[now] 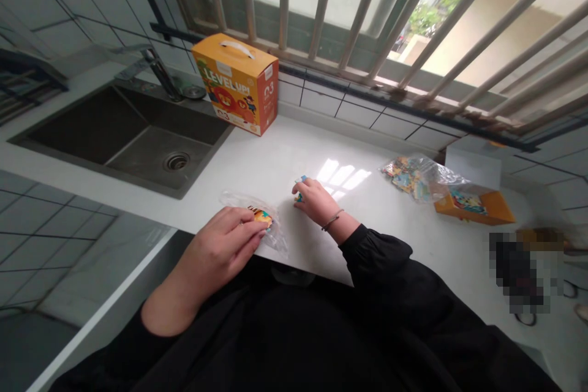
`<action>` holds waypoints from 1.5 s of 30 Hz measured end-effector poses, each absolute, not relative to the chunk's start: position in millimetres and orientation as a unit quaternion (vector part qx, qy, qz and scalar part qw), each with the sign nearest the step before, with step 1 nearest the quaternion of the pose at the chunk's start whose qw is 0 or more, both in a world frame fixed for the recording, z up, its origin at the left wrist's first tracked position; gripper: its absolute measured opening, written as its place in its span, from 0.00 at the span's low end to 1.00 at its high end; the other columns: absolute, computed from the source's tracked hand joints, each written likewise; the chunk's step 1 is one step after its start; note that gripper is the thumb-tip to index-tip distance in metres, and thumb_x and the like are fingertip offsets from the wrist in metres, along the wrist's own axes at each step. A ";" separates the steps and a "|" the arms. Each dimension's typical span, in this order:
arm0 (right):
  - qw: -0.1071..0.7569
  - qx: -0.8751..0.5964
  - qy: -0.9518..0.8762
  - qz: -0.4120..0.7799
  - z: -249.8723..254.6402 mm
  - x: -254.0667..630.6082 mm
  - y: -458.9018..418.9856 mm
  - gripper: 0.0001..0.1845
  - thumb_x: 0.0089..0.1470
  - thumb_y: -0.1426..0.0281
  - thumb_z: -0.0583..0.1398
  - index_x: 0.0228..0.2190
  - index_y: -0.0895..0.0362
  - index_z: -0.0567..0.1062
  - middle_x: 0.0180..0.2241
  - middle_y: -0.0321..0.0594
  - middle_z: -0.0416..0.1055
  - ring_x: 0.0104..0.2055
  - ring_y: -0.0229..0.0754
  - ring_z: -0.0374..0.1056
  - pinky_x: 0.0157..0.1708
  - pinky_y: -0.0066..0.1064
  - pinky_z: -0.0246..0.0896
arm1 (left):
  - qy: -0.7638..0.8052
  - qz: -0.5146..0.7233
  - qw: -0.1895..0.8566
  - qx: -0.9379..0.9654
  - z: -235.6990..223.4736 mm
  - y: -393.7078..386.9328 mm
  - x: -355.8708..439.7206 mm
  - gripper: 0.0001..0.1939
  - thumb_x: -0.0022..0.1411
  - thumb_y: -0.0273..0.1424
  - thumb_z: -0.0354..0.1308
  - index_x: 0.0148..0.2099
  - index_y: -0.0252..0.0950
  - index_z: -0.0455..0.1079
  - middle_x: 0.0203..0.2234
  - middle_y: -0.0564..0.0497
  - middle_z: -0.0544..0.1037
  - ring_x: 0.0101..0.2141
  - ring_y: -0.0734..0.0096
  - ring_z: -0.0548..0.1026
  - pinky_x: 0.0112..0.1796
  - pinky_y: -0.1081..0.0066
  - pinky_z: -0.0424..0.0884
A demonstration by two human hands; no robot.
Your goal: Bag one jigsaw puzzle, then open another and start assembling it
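Observation:
My left hand (220, 244) rests on the white counter (275, 165) near its front edge, fingers pinched on a colourful puzzle piece (261, 216) at the mouth of a clear plastic bag (250, 205). My right hand (315, 199), with a bracelet at the wrist, is curled over small blue puzzle pieces (301, 187) lying on the counter just right of the bag.
An orange puzzle box (236, 82) stands by the tiled wall, next to a dark sink (133, 135) with a tap (158, 70). At the right lie another clear bag of pieces (413, 174) and an open orange tray (475, 205). Window bars run behind.

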State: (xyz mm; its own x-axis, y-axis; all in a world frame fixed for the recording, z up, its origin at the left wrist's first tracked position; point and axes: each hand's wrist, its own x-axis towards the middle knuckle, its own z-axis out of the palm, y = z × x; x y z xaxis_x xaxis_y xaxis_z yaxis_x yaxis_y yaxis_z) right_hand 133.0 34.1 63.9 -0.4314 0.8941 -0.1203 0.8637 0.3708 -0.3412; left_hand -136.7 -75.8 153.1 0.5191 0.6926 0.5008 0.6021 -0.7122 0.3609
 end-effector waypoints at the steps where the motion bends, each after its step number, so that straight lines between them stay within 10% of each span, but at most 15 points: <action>1: 0.055 -0.541 -0.822 0.169 62.3 133.3 37.9 0.20 0.63 0.69 0.72 0.55 0.57 0.79 0.56 0.50 0.72 0.58 0.51 0.68 0.61 0.40 0.65 | 0.370 0.318 0.070 0.870 152.2 -76.4 -135.8 0.11 0.75 0.22 0.61 0.56 0.35 0.77 0.45 0.45 0.79 0.46 0.62 0.77 0.49 0.63 0.76; 12: 0.031 -0.641 -0.750 0.161 55.1 125.7 64.1 0.32 0.63 0.60 0.72 0.62 0.63 0.75 0.58 0.59 0.74 0.58 0.56 0.70 0.61 0.40 0.64 | 0.358 0.301 0.101 0.878 143.3 -78.2 -134.4 0.08 0.76 0.24 0.58 0.51 0.37 0.77 0.45 0.45 0.81 0.45 0.62 0.78 0.47 0.61 0.77; 20: 0.032 -0.640 -0.740 0.203 61.0 125.0 63.0 0.18 0.64 0.63 0.72 0.49 0.60 0.80 0.52 0.53 0.78 0.48 0.49 0.75 0.48 0.34 0.66 | 0.343 0.300 0.113 0.883 136.3 -74.8 -131.6 0.09 0.74 0.22 0.60 0.53 0.37 0.76 0.47 0.45 0.80 0.46 0.61 0.78 0.48 0.61 0.77; 29: 0.333 -0.542 -0.712 0.298 145.3 94.5 -3.0 0.15 0.72 0.56 0.63 0.52 0.51 0.74 0.39 0.37 0.81 0.37 0.41 0.77 0.42 0.31 0.69 | 0.394 0.353 0.065 0.846 126.7 -76.9 -130.8 0.18 0.71 0.25 0.67 0.60 0.41 0.72 0.57 0.41 0.72 0.56 0.57 0.77 0.56 0.58 0.80; 36: 0.111 -0.514 -0.812 0.253 148.1 70.4 -19.0 0.08 0.73 0.67 0.61 0.44 0.56 0.81 0.42 0.45 0.82 0.41 0.45 0.79 0.41 0.32 0.68 | 0.399 0.396 0.091 0.822 125.5 -75.4 -127.2 0.14 0.73 0.18 0.63 0.55 0.39 0.73 0.45 0.50 0.80 0.48 0.67 0.80 0.53 0.66 0.79; 41: 0.297 -0.508 -0.751 0.298 168.2 85.6 -17.2 0.10 0.74 0.63 0.62 0.49 0.54 0.80 0.43 0.42 0.84 0.45 0.43 0.81 0.48 0.31 0.70 | 0.364 0.353 0.121 0.853 130.8 -72.5 -130.1 0.08 0.75 0.22 0.62 0.52 0.39 0.76 0.44 0.49 0.81 0.46 0.63 0.79 0.50 0.63 0.76; 45: 0.206 -0.462 -0.777 0.373 197.2 88.5 -19.1 0.09 0.73 0.63 0.63 0.46 0.54 0.81 0.35 0.38 0.84 0.37 0.41 0.81 0.40 0.29 0.70 | 0.376 0.363 0.107 0.846 138.5 -74.4 -132.5 0.07 0.75 0.24 0.63 0.51 0.40 0.78 0.39 0.50 0.77 0.41 0.66 0.77 0.44 0.66 0.75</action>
State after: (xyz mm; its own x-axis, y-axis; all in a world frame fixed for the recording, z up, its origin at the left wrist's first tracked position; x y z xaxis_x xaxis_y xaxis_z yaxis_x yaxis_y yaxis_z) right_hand 88.5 -19.1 197.2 -0.4874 0.8728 -0.0246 0.5648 0.2937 -0.7712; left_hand -132.5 -74.4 138.5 0.4539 0.7129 0.5345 0.5576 -0.6951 0.4537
